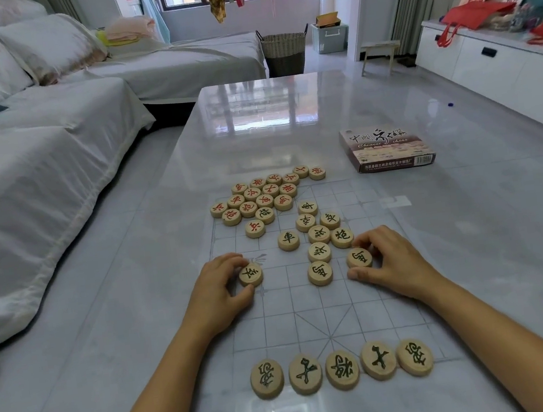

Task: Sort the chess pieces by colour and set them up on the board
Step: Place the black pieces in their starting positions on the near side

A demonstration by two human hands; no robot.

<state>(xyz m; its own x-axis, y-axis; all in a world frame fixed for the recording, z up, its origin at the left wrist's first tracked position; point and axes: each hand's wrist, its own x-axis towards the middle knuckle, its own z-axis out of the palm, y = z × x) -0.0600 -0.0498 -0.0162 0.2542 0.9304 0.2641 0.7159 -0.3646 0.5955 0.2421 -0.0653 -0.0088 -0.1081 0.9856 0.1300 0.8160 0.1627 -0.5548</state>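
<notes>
The board [362, 304], a thin clear sheet printed with a grid, lies flat on the near half of the table [286, 117]. At the board's left edge, about halfway up, the left hand [217, 290] pinches a dark piece [251, 275] that rests on the sheet, with the fingers curled over its far rim and the thumb against its near rim. Towards the right side, level with it, the right hand [386, 260] grips a second dark piece [359, 258] in the same way, with the fingers bent round the far side and the thumb lying just below. Between the hands and a little farther off, the loose dark pieces [318, 234] lie face up and scattered on the grid. Along the board's near edge stands a row of five dark pieces [341, 369], side by side. The red pieces [265, 200] sit bunched together at the board's far left corner, with one dark-lettered piece touching the near side of the bunch. The game box [389, 150] lies on the table to the far right, apart from the board. A covered sofa [33, 168] runs along the left, and a woven basket [283, 52] stands on the floor beyond the table.
</notes>
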